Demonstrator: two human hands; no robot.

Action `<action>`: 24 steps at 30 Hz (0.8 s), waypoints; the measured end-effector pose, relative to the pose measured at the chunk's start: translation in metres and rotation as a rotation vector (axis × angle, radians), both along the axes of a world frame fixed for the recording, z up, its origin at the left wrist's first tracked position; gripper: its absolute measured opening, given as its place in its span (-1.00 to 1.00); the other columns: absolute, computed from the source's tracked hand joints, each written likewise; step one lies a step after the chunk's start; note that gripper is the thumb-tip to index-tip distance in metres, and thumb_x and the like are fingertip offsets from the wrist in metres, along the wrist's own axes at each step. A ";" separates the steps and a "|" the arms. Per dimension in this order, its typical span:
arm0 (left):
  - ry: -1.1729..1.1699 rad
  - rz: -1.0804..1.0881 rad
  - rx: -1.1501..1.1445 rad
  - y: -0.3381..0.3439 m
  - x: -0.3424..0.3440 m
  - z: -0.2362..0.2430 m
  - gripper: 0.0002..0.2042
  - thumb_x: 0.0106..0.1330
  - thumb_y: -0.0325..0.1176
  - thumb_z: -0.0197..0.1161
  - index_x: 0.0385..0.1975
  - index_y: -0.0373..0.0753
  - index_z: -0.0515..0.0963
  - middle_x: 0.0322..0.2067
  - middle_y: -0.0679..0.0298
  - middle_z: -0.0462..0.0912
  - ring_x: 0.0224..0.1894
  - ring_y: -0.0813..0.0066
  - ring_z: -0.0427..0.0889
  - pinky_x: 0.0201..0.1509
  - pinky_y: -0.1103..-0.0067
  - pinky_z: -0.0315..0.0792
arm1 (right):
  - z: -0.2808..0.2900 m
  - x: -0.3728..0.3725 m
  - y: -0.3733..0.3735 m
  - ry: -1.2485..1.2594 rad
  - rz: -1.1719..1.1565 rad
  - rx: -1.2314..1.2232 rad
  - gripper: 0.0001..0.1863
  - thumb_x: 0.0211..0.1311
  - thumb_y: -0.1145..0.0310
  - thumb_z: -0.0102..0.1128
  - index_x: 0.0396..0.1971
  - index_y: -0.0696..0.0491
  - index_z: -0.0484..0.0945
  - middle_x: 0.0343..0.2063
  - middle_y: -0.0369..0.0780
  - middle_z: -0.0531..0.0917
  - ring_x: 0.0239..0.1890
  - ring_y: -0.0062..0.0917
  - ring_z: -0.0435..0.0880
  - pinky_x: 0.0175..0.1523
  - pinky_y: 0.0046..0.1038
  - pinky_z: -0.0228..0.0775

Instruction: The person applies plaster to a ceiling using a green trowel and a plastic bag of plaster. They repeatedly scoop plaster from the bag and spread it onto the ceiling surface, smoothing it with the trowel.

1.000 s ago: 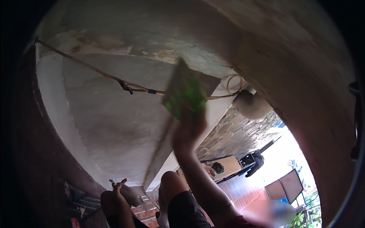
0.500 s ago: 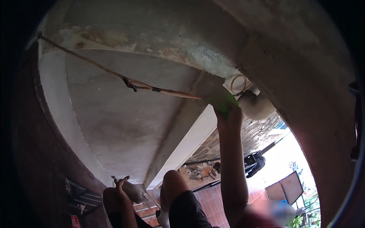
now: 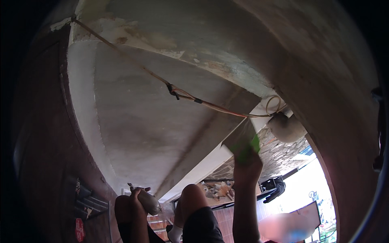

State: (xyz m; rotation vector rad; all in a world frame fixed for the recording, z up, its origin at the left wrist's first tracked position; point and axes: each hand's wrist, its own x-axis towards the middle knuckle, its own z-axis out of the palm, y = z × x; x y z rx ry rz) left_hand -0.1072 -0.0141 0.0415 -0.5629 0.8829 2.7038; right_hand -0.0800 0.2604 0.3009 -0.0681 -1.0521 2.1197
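My right hand [image 3: 248, 165] is raised with its fingers closed round the green handle [image 3: 245, 150] of a putty knife. Its wide grey blade [image 3: 243, 134] points up, overlapping the pale beam edge in the picture; whether it touches anything I cannot tell. Low on the left, my left hand [image 3: 137, 198] grips a clear plastic bag [image 3: 149, 203] filled with a grey paste. The bag is tied or twisted at its upper end, and that hand is close beside my bent knee.
A cable [image 3: 137, 65] runs across the grey ceiling [image 3: 133, 117] to a loop by a round lamp [image 3: 288, 127]. A pale beam [image 3: 186, 176] crosses below. Scraps [image 3: 221, 192] lie on a ledge, with a black bag-like thing [image 3: 276, 188] nearby. Dark shelves [image 3: 91, 206] stand left.
My right hand has come down with the putty knife, away from the cable's end, uncovering the cable near the lamp. The view has shifted a little. My left hand keeps its hold on the bag.
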 end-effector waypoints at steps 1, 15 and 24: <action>-0.033 -0.004 0.005 0.000 0.000 0.001 -0.75 0.21 -0.15 0.16 -0.24 -0.16 0.45 -0.34 0.15 0.65 -0.40 0.35 0.59 -0.30 0.45 0.51 | -0.016 0.016 -0.014 -0.087 -0.011 -0.010 -0.62 0.40 0.33 -0.11 0.11 0.18 0.43 0.01 -0.13 0.57 0.07 -0.36 0.56 0.21 -0.29 0.37; 0.069 -0.189 0.728 -0.014 0.025 -0.010 -0.71 0.31 -0.03 0.13 -0.35 -0.15 0.54 -0.38 0.20 0.60 -0.31 0.21 0.59 -0.21 0.21 0.51 | -0.099 0.063 -0.117 -0.404 0.350 -0.277 -0.69 0.32 0.41 -0.03 0.02 0.18 0.42 -0.13 -0.15 0.58 -0.09 -0.39 0.59 0.08 -0.37 0.42; 0.162 -0.505 0.549 -0.077 0.155 0.087 -0.74 0.30 -0.08 0.11 -0.36 -0.16 0.37 -0.47 0.08 0.52 -0.42 0.08 0.61 -0.13 0.13 0.49 | -0.099 0.113 -0.119 -0.480 0.545 -0.280 -0.43 0.28 0.39 -0.03 0.30 0.10 0.18 0.07 -0.11 0.48 0.11 -0.33 0.50 0.25 -0.28 0.31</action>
